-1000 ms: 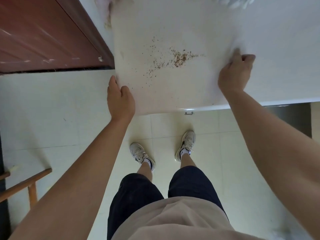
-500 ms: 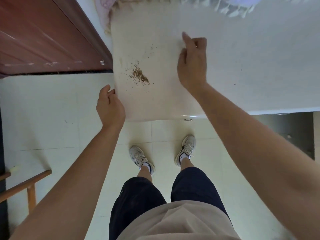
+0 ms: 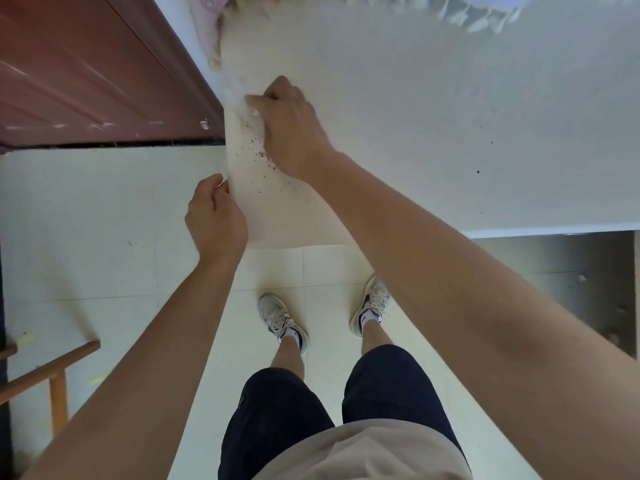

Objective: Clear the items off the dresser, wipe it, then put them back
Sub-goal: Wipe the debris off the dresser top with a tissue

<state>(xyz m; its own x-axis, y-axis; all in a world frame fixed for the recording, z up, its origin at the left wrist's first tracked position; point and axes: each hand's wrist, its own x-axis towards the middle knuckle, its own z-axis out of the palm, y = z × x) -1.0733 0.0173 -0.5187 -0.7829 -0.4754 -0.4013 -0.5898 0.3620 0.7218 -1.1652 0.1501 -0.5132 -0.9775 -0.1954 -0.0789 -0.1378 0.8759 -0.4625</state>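
A cream cloth (image 3: pixel 266 216) with a frayed far edge lies over the left end of the white dresser (image 3: pixel 467 116) and hangs slightly past its front edge. Brown crumbs (image 3: pixel 258 152) are scattered on the cloth. My right hand (image 3: pixel 291 129) grips the cloth's bunched right side, fingers curled, close to the dresser's left edge. My left hand (image 3: pixel 216 220) pinches the cloth's left edge near the front corner. The cloth between my hands is narrow. A few dark specks (image 3: pixel 485 157) lie on the bare dresser top.
A red-brown door (image 3: pixel 86 81) stands just left of the dresser. Pink fabric (image 3: pixel 207 19) and a white frilly thing (image 3: pixel 478 15) sit at the far edge. A wooden frame (image 3: pixel 52 368) is at lower left. I stand on pale tiles (image 3: pixel 104 220).
My right hand has drawn the cloth's right side far to the left, narrowing the cloth and pushing the crumbs toward the left edge. My left hand has curled onto the left edge.
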